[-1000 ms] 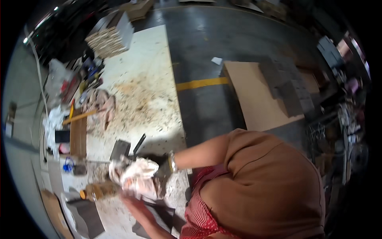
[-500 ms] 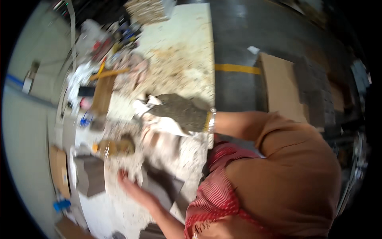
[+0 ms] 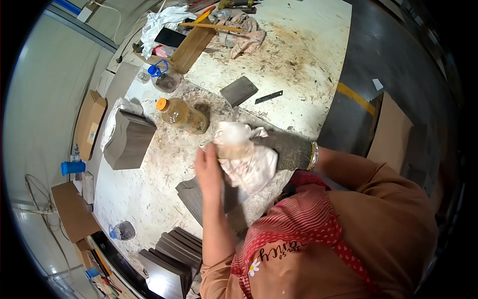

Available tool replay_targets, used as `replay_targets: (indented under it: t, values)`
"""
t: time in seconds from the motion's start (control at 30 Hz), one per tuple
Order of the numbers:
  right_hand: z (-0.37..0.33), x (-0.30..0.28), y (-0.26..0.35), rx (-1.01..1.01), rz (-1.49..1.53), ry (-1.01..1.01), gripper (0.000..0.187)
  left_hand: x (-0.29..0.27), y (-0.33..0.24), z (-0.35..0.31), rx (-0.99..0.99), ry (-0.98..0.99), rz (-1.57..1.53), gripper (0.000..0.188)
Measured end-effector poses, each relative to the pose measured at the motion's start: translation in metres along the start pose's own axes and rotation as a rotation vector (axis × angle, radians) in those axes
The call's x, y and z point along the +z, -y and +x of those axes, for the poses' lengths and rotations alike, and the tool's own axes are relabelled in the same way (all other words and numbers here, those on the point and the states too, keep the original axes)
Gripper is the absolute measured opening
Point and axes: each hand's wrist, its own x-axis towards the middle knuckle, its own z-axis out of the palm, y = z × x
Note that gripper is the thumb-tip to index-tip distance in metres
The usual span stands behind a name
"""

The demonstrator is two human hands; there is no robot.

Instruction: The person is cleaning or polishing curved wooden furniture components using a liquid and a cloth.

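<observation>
My right hand (image 3: 291, 150), in a dark grey-green work glove, grips a stained white rag (image 3: 254, 172) that hangs over its fingers. Close against the rag's left edge is my bare left hand (image 3: 209, 172), fingers curled in; what they pinch is hidden by the rag and blur. Below that hand lies a stack of grey pieces (image 3: 188, 197), partly covered by my forearm. Beyond the hands stands a bottle with an orange cap and yellowish liquid (image 3: 184, 117). Farther off, a grey block (image 3: 239, 91) lies beside a thin black blade-like strip (image 3: 269, 96).
A stack of wavy-edged grey pieces (image 3: 130, 139) stands at left. More dark panels (image 3: 174, 254) sit at the near edge. A blue-capped jug (image 3: 167, 79), an open cardboard box (image 3: 191, 52) and a crumpled cloth (image 3: 244, 30) occupy the far side of the table (image 3: 298, 55).
My left hand has come from apart, lower left, up to the rag. The right hand has turned the rag toward it. The view has shifted, uncovering the grey block and black strip.
</observation>
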Motion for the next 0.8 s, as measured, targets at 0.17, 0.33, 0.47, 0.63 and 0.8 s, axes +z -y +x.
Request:
replay_targets:
  t: [0.17, 0.33, 0.47, 0.63, 0.8]
  values:
    - [0.024, -0.042, 0.004, -0.065, 0.409, 0.229, 0.043, -0.018, 0.006, 0.067, 0.161, -0.191, -0.106, 0.070]
    - [0.009, -0.017, 0.036, -0.099, 0.295, -0.057, 0.031, -0.013, 0.006, 0.126, 0.350, -0.227, 0.077, 0.083]
    - [0.013, -0.020, 0.058, -0.130, 0.318, -0.142, 0.035, 0.006, -0.013, 0.110, 0.640, -0.003, 0.488, 0.077]
    - [0.013, 0.018, 0.055, -0.181, 0.256, -0.161, 0.037, 0.007, -0.053, 0.054, 0.650, 0.252, 1.059, 0.077]
    - [0.019, -0.049, 0.014, -0.235, -0.023, -0.162, 0.043, -0.008, -0.053, 0.051, 0.816, 0.241, 1.375, 0.068]
